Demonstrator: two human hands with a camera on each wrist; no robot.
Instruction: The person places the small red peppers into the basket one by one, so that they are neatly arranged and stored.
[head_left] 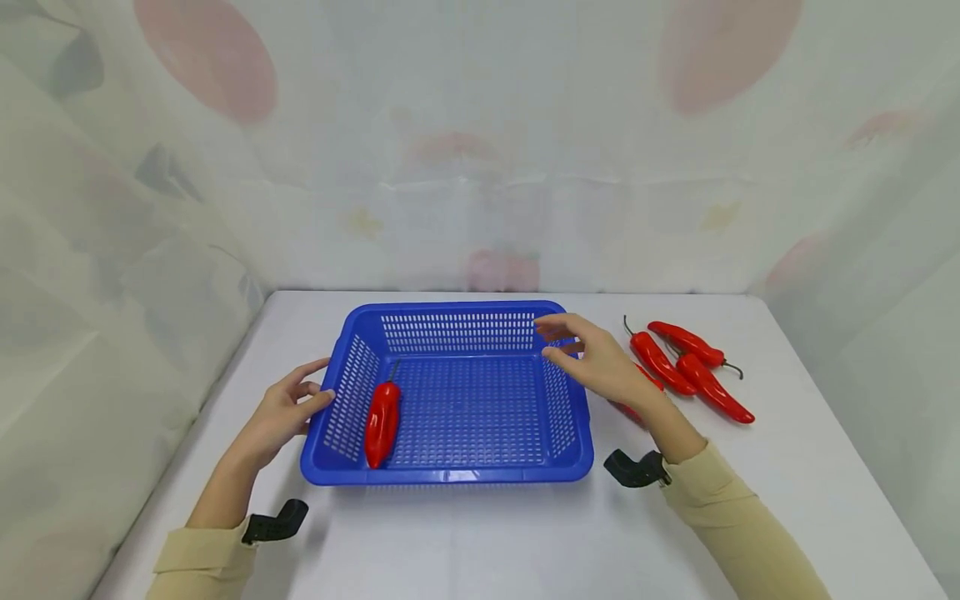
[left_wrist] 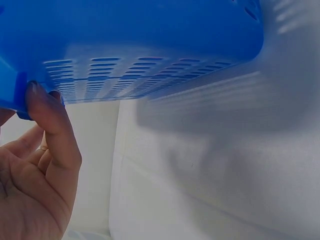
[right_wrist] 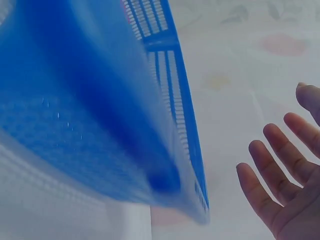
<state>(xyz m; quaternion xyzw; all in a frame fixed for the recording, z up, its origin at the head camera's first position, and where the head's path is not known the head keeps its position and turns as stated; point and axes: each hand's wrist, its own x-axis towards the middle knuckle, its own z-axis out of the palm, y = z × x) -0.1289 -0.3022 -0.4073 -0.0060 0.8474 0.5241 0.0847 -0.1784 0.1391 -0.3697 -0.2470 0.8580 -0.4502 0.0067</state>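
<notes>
A blue plastic basket [head_left: 472, 476] with slotted walls stands in the middle of the head view. One red chili pepper [head_left: 382, 423] lies inside it, along the left side. My left hand [head_left: 283, 410] holds the basket's left rim, and in the left wrist view its thumb [left_wrist: 52, 120] presses against the rim from this side. Over the basket's right rim, my right hand [head_left: 594, 357] has its fingers loosely bent with nothing between them. From the right wrist, that hand [right_wrist: 290, 185] shows spread fingers, apart from the basket wall [right_wrist: 172, 95].
Several more red chili peppers [head_left: 701, 343] lie in a group on the white table [head_left: 810, 475], right of the basket. Another chili pepper [head_left: 628, 412] is partly hidden under my right forearm. Patterned cloth [head_left: 480, 208] hangs behind and at both sides.
</notes>
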